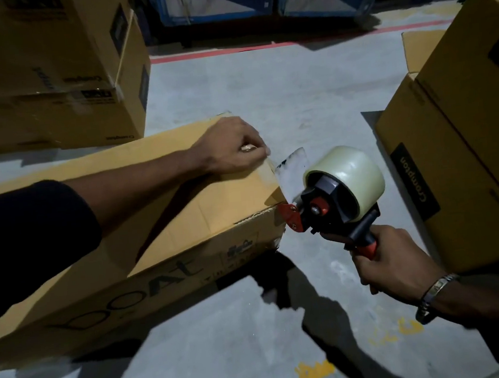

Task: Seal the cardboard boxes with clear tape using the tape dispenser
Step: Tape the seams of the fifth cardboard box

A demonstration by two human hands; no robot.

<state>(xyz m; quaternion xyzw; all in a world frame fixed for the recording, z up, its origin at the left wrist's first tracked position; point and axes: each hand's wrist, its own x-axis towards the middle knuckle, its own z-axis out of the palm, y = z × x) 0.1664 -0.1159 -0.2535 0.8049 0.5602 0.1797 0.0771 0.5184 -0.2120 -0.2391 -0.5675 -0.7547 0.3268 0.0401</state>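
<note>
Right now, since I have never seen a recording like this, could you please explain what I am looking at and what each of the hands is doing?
This is one picture from a camera worn on a person's head, looking down at their own two hands; there is no robot. A long cardboard box lies on the grey floor. The left hand rests on the box's far end, pressing down the end of a strip of clear tape. The right hand grips the handle of a tape dispenser, which carries a roll of tape and sits right at the box's end corner. More cardboard boxes stand at the left and the right.
</note>
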